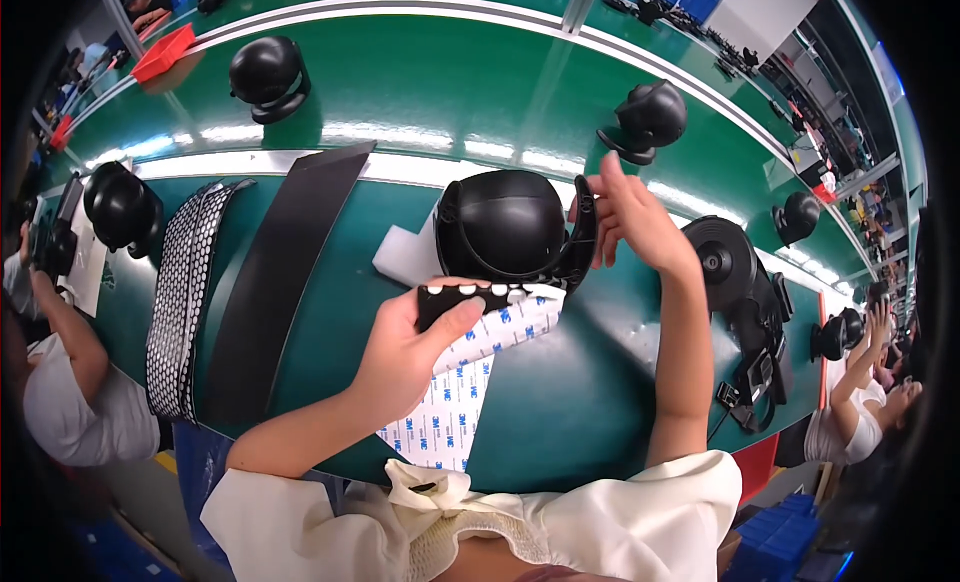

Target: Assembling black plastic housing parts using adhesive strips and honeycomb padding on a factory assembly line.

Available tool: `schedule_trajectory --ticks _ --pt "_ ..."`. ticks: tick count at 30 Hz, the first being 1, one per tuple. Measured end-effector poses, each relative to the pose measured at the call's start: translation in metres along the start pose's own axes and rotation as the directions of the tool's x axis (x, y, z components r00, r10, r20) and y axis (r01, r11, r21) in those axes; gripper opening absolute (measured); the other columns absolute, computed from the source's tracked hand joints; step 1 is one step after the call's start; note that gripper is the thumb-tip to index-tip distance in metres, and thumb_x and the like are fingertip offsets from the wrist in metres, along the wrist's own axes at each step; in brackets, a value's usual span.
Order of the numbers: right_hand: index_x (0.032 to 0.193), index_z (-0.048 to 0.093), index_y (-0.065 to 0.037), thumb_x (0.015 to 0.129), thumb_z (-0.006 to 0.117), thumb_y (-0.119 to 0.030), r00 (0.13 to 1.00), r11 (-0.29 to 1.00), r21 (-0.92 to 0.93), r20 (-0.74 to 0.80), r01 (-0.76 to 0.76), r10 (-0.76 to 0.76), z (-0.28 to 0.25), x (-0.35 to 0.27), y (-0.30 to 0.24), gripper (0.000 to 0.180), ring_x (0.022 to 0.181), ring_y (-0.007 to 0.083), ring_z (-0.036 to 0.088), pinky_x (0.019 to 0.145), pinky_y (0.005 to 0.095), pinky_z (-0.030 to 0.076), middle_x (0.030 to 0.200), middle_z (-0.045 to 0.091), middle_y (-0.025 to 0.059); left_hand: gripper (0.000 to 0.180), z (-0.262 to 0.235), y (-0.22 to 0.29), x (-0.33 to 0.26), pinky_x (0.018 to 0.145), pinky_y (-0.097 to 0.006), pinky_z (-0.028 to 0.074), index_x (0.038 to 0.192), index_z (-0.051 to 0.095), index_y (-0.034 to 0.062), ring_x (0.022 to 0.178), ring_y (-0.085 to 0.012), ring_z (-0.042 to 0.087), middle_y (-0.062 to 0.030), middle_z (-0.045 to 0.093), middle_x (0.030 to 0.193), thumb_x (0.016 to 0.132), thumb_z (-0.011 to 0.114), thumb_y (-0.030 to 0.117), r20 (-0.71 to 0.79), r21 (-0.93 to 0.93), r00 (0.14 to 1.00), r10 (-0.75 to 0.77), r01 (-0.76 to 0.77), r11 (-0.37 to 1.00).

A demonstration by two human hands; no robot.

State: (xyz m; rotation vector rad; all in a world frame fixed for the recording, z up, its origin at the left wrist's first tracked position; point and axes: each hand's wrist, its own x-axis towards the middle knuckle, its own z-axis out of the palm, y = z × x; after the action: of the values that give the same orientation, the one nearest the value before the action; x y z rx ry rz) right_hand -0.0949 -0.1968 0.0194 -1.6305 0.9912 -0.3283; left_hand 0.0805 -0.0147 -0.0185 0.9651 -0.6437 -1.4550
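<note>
A rounded black housing [510, 222] with a curved black side band [580, 232] stands in front of me, against a white foam block [402, 256]. My left hand [400, 342] pinches a strip of adhesive pads [505, 327], black with white dots on one face and blue-printed white backing on the other. The strip is held up against the housing's near side, its far end bent. My right hand [635, 217] is at the band's right side, fingers apart, some partly hidden behind it; whether they press on it is unclear.
A dotted black-and-white strip sheet [185, 302] and a long black sheet [285, 272] lie left on the green table [580, 412]. Black headgear with straps [725, 267] lies right. More black housings [268, 77] stand beyond the white rail. Co-workers sit at both sides.
</note>
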Motion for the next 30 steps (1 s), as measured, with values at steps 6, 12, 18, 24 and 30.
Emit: schedule_trajectory --ticks 6,12,18,24,30 --pt "0.08 0.052 0.0 0.075 0.064 -0.022 0.506 0.498 -0.79 -0.284 0.358 -0.814 0.016 -0.032 -0.014 0.025 0.056 0.0197 0.053 0.051 0.0276 0.041 0.06 0.05 0.0106 0.019 0.004 0.013 -0.011 0.06 -0.017 0.042 0.096 0.058 -0.002 0.071 -0.0028 0.051 -0.0027 0.059 0.08 0.082 0.057 0.01 -0.011 0.378 0.999 0.049 -0.041 0.925" --pt "0.086 0.056 -0.003 0.062 0.07 -0.013 0.595 0.461 -0.537 0.098 0.707 -0.798 0.069 -0.059 -0.025 0.029 0.07 0.0221 0.05 0.06 0.0301 0.039 0.079 0.054 0.0063 0.029 -0.005 0.003 -0.01 0.062 -0.017 0.043 0.104 0.041 0.0004 0.076 -0.0039 0.052 -0.0065 0.053 0.095 0.079 0.055 -0.002 0.078 0.485 0.958 0.277 -0.279 0.829" --pt "0.084 0.054 -0.003 0.067 0.067 -0.011 0.644 0.559 -0.356 0.195 0.749 -0.739 0.077 -0.046 -0.011 0.023 0.068 0.0213 0.047 0.06 0.0296 0.036 0.071 0.048 0.0051 0.019 -0.013 0.007 -0.014 0.055 -0.017 0.044 0.093 0.05 -0.0013 0.066 -0.0044 0.056 -0.0078 0.062 0.079 0.077 0.061 0.003 0.124 0.599 0.934 0.334 -0.339 0.725" --pt "0.08 0.06 -0.003 0.064 0.069 -0.004 0.669 0.56 -0.382 0.277 0.735 -0.689 0.08 -0.047 -0.013 0.019 0.064 0.0197 0.049 0.057 0.0291 0.034 0.072 0.055 0.0055 0.016 -0.016 0.011 -0.013 0.048 -0.017 0.043 0.086 0.055 0.0003 0.053 -0.0071 0.058 -0.0077 0.063 0.07 0.074 0.064 0.003 0.23 0.741 0.853 0.468 -0.465 0.483" --pt "0.086 0.059 -0.003 0.065 0.067 -0.007 0.577 0.476 -0.432 0.136 0.766 -0.805 0.083 -0.048 -0.015 0.022 0.066 0.0194 0.046 0.056 0.0288 0.032 0.077 0.052 0.0031 0.019 -0.015 0.009 -0.011 0.045 -0.019 0.043 0.084 0.053 0.0019 0.053 -0.0117 0.061 -0.0075 0.062 0.066 0.073 0.067 0.009 0.262 0.775 0.841 0.473 -0.475 0.417"
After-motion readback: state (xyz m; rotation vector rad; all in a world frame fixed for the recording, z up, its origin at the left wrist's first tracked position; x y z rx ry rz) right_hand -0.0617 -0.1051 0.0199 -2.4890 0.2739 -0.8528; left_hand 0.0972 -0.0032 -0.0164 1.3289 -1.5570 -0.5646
